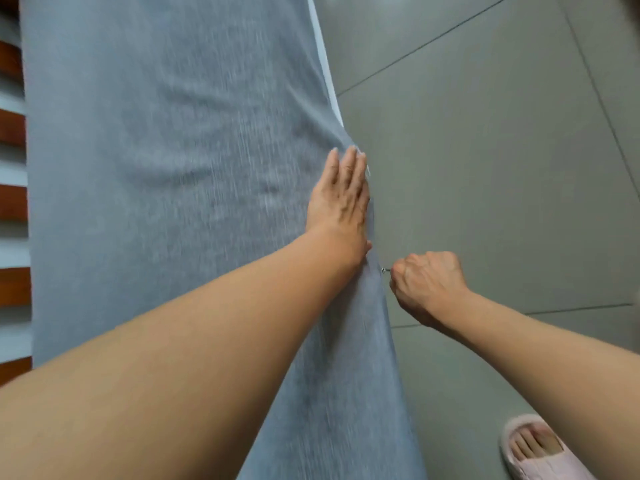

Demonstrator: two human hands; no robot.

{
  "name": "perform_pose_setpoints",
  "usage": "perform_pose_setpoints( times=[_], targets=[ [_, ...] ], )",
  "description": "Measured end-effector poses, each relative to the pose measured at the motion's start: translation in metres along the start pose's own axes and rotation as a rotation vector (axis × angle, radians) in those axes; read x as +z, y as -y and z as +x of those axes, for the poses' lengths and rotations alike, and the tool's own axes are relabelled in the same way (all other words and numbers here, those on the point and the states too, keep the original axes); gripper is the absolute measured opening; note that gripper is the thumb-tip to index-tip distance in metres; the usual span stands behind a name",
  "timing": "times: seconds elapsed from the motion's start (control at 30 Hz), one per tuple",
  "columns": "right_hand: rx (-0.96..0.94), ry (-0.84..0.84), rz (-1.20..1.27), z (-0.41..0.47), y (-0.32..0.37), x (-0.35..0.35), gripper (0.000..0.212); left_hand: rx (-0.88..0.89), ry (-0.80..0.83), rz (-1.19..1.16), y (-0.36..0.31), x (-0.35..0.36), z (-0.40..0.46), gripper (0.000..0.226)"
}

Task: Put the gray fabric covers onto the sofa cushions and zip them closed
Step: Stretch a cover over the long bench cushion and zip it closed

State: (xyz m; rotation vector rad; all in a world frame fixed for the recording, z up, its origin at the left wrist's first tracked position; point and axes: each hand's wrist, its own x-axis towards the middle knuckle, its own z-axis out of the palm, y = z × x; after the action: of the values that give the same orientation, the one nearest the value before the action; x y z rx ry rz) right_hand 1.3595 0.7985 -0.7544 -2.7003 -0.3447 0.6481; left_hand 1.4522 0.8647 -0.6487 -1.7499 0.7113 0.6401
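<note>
A large sofa cushion in a gray fabric cover [166,174] fills the left and middle of the view. Along its right edge the cover gapes higher up, and a strip of white inner cushion [327,69] shows there. My left hand [341,199] lies flat with straight fingers, pressing the cover near that edge. Just below it, my right hand [427,284] is curled into a fist and pinches the small metal zipper pull [384,270] at the cushion's edge. The zipper teeth themselves are hidden by the fabric fold.
Gray floor tiles [502,150] with dark grout lines spread to the right. A foot in a pink slipper [540,448] stands at the bottom right. Reddish-brown wooden slats [12,202] run down the far left edge behind the cushion.
</note>
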Motion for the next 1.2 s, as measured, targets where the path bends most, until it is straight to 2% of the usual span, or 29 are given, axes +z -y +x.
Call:
perform_pose_setpoints(
  times=[0.17,0.23,0.47,0.9,1.2],
  targets=[
    [-0.003,0.003,0.086,0.054,-0.017,-0.026,0.035,-0.084,0.101,-0.016,0.055,-0.015,0.049,0.085],
    [-0.008,-0.029,0.066,0.08,-0.028,-0.042,0.034,-0.063,0.131,-0.006,0.071,-0.018,0.068,0.083],
    [-0.078,0.037,0.075,0.142,-0.054,-0.081,0.033,-0.014,0.189,0.01,0.122,-0.03,0.13,0.092],
    [-0.064,0.014,0.079,0.255,-0.083,-0.154,0.033,-0.016,0.111,0.028,0.206,-0.051,0.193,0.087],
    [-0.001,-0.111,0.091,0.343,-0.108,-0.207,0.037,-0.086,0.09,-0.005,0.278,-0.067,0.263,0.082]
  ],
)
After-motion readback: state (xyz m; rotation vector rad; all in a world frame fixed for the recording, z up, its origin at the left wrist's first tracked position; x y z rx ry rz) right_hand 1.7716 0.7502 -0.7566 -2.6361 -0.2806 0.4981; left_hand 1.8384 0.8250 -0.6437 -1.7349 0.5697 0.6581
